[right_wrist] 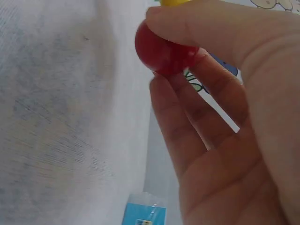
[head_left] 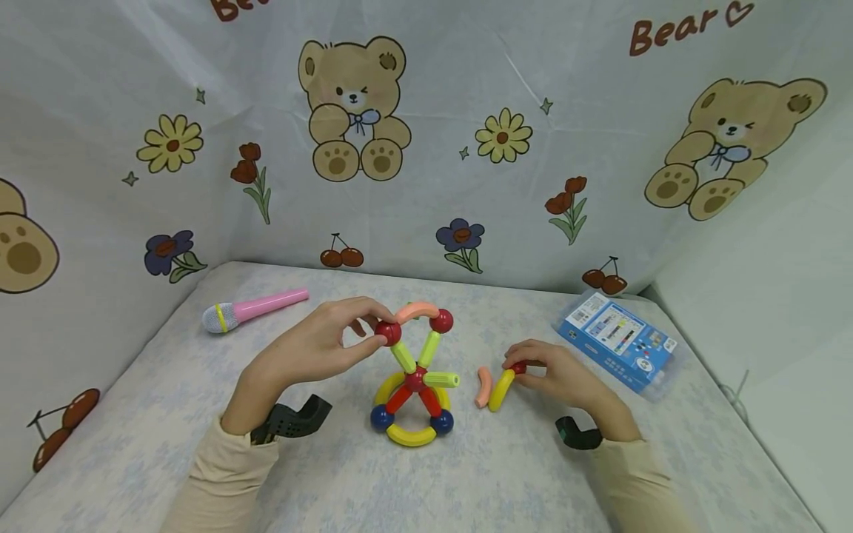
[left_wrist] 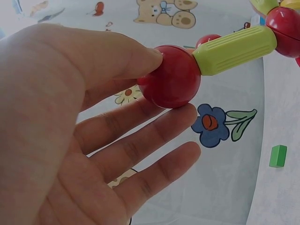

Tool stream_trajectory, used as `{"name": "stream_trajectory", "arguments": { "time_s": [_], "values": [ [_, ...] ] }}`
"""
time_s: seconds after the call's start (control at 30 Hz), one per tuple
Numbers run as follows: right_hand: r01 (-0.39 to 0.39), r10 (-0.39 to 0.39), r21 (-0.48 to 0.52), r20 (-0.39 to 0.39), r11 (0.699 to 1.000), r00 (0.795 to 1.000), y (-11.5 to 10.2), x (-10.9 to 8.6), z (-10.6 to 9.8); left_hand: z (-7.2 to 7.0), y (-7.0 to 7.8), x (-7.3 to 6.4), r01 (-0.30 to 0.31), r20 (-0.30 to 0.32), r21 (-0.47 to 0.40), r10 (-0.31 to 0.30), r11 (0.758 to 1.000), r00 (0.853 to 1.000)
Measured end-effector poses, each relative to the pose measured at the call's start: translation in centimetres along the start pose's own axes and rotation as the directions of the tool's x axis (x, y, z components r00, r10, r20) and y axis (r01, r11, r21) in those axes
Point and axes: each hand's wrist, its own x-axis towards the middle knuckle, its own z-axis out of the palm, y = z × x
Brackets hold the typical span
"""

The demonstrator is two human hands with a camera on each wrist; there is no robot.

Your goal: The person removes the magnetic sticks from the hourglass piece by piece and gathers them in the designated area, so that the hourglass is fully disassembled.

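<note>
My left hand point(head_left: 326, 337) pinches a red ball point(left_wrist: 171, 77) at the upper left of a magnetic-stick figure between thumb and fingertips. A peach curved stick point(head_left: 416, 309) links it to another red ball point(head_left: 441, 320). Light green sticks point(head_left: 429, 349) meet at a central red ball point(head_left: 416, 380). Below, red sticks point(head_left: 400, 398) reach blue balls point(head_left: 382, 418) joined by yellow curved sticks point(head_left: 411, 436). To the right, my right hand point(head_left: 556, 374) pinches a red ball point(right_wrist: 164, 51) touching a yellow curved stick point(head_left: 501, 391). Close beside that stick is a peach curved stick point(head_left: 483, 387).
A pink toy microphone point(head_left: 266, 304) lies at the back left of the table. At the back right is a blue box point(head_left: 616, 340) in clear plastic. The left wrist view shows a green block point(left_wrist: 278, 156). A bear-printed cloth point(head_left: 426, 200) hangs behind the table.
</note>
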Motion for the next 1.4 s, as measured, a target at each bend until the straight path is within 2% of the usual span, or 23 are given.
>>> {"name": "stream_trajectory", "arguments": {
  "time_s": [0.2, 0.37, 0.5, 0.67, 0.77, 1.03, 1.23, 1.4],
  "values": [
    [-0.002, -0.004, -0.092, -0.066, 0.996, 0.998, 0.3, 0.4, 0.9, -0.1, 0.2, 0.0, 0.019, 0.003, 0.0, -0.019, 1.0, 1.0],
    [-0.021, 0.016, -0.097, -0.06, 0.995, 0.998, 0.6, 0.6, 1.4, 0.0, 0.1, 0.0, 0.022, 0.004, 0.002, -0.022, 1.0, 1.0],
    [-0.059, 0.057, -0.056, -0.027, 0.997, 0.998, 0.6, 0.3, 1.0, 0.0, 0.0, 0.0, 0.016, 0.001, 0.009, -0.016, 1.0, 1.0],
    [-0.129, 0.129, 0.063, 0.003, 0.99, 0.992, 0.5, 0.1, 0.7, 0.0, 0.0, 0.0, 0.016, 0.002, 0.011, -0.016, 1.0, 1.0],
    [-0.135, 0.135, 0.106, 0.01, 0.985, 0.991, 0.6, 0.2, 0.9, 0.0, 0.1, 0.0, 0.016, 0.004, 0.007, -0.016, 1.0, 1.0],
    [-0.068, 0.077, 0.117, -0.076, 0.991, 0.994, 0.8, 0.7, 2.2, 0.0, 0.2, 0.0, 0.019, 0.004, -0.006, -0.019, 1.0, 1.0],
    [-0.108, 0.111, 0.029, -0.122, 0.994, 0.986, 0.2, 1.2, 2.9, 0.0, 0.1, 0.0, 0.019, 0.004, -0.009, -0.019, 1.0, 1.0],
    [-0.104, 0.096, -0.028, -0.199, 0.994, 0.975, -0.5, 1.3, 2.4, 0.0, 0.0, 0.0, 0.016, 0.002, -0.01, -0.016, 1.0, 1.0]
  ]
}}
